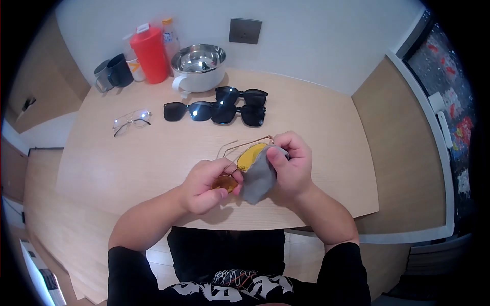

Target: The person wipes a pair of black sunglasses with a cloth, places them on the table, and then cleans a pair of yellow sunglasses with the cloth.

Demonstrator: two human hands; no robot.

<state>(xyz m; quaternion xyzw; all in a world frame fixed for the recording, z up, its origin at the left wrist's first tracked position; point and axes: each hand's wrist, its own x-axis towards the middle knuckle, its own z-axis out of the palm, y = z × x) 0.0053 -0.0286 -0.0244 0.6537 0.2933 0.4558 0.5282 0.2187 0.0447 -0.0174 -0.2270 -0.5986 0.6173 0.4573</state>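
Yellow-lensed glasses (250, 157) with thin gold frames are held tilted above the front of the table, their temples pointing away from me. My left hand (206, 187) grips them by one lens, thumb and fingers closed on its rim. A grey cleaning cloth (259, 178) is pinched in my right hand (293, 162). It lies against part of the other lens and hangs down between my hands. The cloth and fingers hide part of that lens and the right end of the frame.
Behind my hands lie several black sunglasses (238, 115) and clear wire-framed glasses (131, 121). Along the wall stand a white-handled steel bowl (199, 76), a red tumbler (151, 56), a bottle (170, 38) and dark mugs (119, 71). A wooden partition (403, 143) borders the table's right side.
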